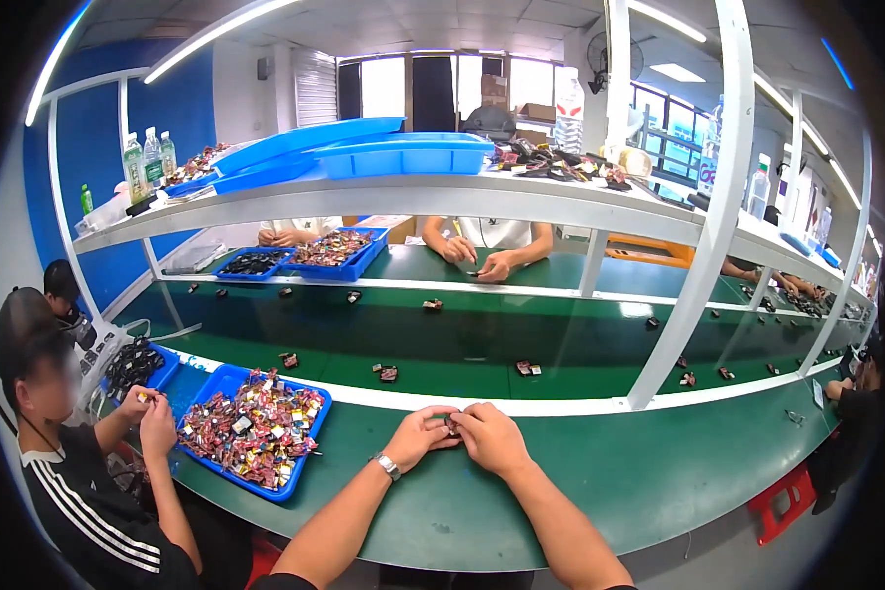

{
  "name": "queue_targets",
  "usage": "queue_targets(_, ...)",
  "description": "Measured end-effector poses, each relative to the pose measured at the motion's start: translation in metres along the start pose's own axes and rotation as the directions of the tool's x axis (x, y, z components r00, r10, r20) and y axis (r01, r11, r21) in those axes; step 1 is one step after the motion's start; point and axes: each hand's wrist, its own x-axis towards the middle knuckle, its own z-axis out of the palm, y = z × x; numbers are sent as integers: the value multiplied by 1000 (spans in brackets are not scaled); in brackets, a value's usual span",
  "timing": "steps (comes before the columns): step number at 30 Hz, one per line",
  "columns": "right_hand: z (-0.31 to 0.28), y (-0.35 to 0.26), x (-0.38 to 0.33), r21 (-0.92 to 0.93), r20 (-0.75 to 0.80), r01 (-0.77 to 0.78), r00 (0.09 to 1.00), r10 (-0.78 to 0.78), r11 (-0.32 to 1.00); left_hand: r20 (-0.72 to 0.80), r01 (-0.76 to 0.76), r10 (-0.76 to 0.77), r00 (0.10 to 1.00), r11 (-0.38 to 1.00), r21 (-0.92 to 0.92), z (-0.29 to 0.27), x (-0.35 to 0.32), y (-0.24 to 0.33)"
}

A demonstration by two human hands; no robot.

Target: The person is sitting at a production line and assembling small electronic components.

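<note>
Both my hands meet over the green work table (pixel 600 472), close to its middle. Between their fingertips is a small dark part (pixel 451 425), mostly covered, so its exact kind is not visible. My left hand (pixel 418 439), with a metal-band watch at the wrist, pinches it from the left. From the other side, the fingers of my right hand (pixel 493 439) close on the same part. Left of my hands stands a blue tray (pixel 231 480) heaped with small red-wired electronic parts (pixel 251 428).
A dark green conveyor belt (pixel 452 339) runs beyond a white rail, carrying scattered small parts (pixel 528 369). Above it, a white shelf (pixel 560 192) on posts holds blue trays (pixel 403 157) and bottles. A person (pixel 88 482) sits at my left; another works across the belt.
</note>
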Motion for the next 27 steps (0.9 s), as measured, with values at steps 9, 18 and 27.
queue_targets(9, -2, 5, -1, -36, 57, 27, 998, -25, 999, 19, 3, -4, 1000, 999, 50, 2, -2, 2)
queue_targets(18, -8, 9, 0, 33, 137, -3, 991, -2, 999, 21, -20, 17, 1000, 993, 113, 3, 0, -2)
queue_targets(27, -4, 15, -7, 189, 194, -139, 976, 101, 972, 105, -8, -1, 994, 996, 84, -3, 1, -1)
